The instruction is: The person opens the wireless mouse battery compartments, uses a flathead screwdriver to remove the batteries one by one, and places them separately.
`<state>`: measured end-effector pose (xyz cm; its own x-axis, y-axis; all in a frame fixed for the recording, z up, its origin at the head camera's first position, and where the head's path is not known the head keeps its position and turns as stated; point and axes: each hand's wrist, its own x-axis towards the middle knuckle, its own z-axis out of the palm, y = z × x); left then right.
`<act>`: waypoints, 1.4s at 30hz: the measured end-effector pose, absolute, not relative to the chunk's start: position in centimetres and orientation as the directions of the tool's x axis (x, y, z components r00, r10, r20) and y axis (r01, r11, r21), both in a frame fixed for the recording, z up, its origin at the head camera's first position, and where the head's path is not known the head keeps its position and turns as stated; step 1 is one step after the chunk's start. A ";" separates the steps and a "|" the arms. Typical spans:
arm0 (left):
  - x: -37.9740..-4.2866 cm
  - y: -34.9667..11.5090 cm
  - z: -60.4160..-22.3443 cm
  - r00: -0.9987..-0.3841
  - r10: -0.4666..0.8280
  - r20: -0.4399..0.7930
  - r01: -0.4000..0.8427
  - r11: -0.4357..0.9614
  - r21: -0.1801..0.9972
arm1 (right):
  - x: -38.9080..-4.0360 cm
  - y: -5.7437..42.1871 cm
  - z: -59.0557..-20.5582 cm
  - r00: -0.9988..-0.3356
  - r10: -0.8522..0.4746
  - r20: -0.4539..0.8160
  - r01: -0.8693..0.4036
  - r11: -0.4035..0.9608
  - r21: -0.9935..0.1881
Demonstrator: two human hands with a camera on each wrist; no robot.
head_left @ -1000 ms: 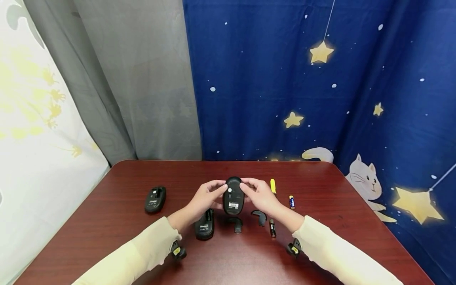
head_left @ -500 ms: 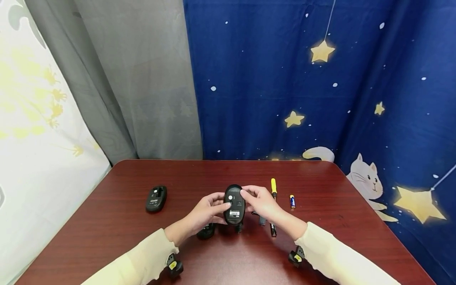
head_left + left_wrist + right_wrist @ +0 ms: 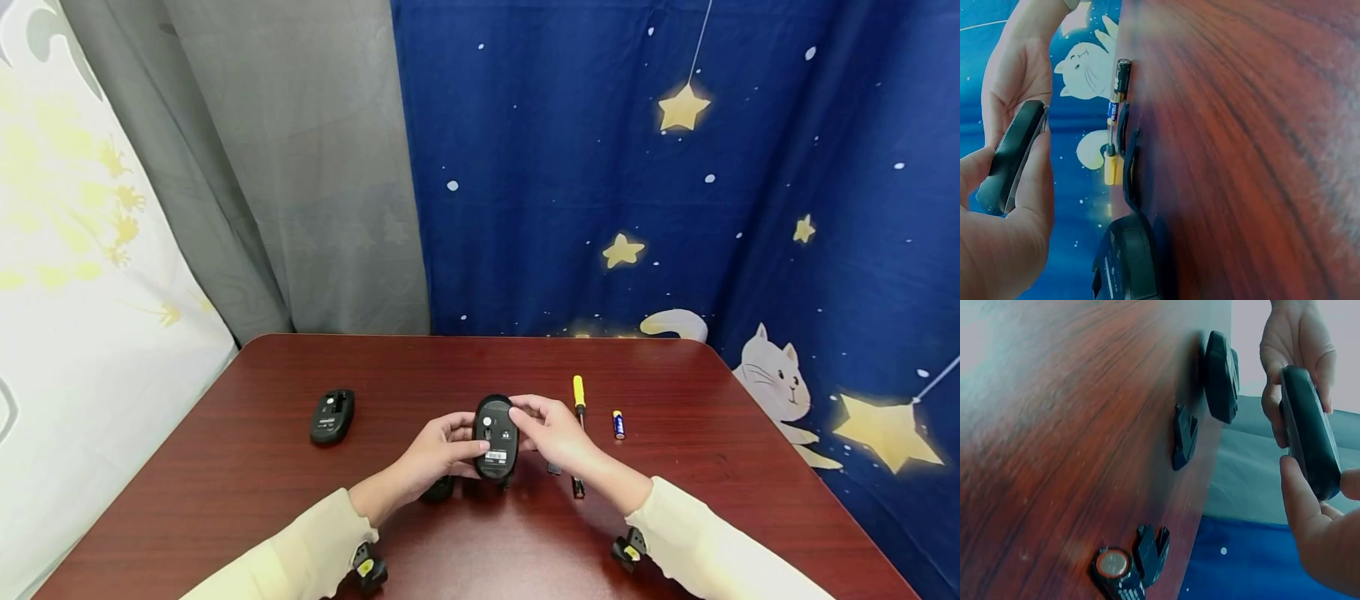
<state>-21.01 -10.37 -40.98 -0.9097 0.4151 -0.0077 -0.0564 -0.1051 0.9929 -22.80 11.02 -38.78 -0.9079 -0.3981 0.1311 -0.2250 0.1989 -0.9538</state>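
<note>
A black computer mouse (image 3: 495, 457) is held up off the table between both hands, its underside with a white label facing the head camera. My left hand (image 3: 438, 454) grips its left edge, thumb lying on the underside. On the other side my right hand (image 3: 551, 429) pinches the upper right edge, thumb on top. In the right wrist view the mouse (image 3: 1310, 434) appears edge-on, fingers at both ends. Below the hands, a second mouse (image 3: 1219, 378) lies on the table, mostly hidden in the head view. Two black battery covers (image 3: 1185, 437) lie near it.
A third mouse (image 3: 332, 417) lies bottom-up to the left, its battery slot uncovered. To the right are a yellow-handled screwdriver (image 3: 578, 392), a blue battery (image 3: 618, 425) and a black battery (image 3: 577, 487). The brown table (image 3: 225, 500) ends at curtains (image 3: 337, 208).
Both hands have lowered the mouse toward me. The left thumb has slid down its underside, and the hands now cover more of the mouse and covers below.
</note>
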 end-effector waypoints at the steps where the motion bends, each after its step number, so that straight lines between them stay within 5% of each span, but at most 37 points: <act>1: -21.0 -10.4 -41.0 -0.909 0.416 -0.011 -0.059 -0.104 0.993 | -22.8 11.1 -38.9 -0.903 -0.402 0.155 -0.259 0.219 -0.941; 9: -20.9 -10.3 -41.3 -0.900 0.435 -0.012 -0.067 -0.111 0.992 | -23.2 11.6 -39.2 -0.843 -0.433 0.321 -0.493 0.382 -0.781; 14: -20.9 -10.4 -41.2 -0.900 0.436 -0.016 -0.072 -0.112 0.991 | -23.3 11.6 -38.8 -0.789 -0.504 0.352 -0.562 0.361 -0.744; 22: -20.7 -10.4 -41.4 -0.898 0.439 -0.019 -0.075 -0.111 0.991 | -23.2 11.6 -38.4 -0.754 -0.556 0.349 -0.584 0.326 -0.743; 42: -20.6 -10.4 -41.5 -0.905 0.425 -0.022 -0.080 -0.117 0.990 | -23.3 11.5 -38.5 -0.807 -0.496 0.321 -0.526 0.356 -0.772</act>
<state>-20.56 -10.37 -41.51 -0.9049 0.4251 -0.0225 -0.0798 -0.1175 0.9899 -23.29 11.48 -38.53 -0.8068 -0.4963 0.3206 -0.5259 0.3559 -0.7725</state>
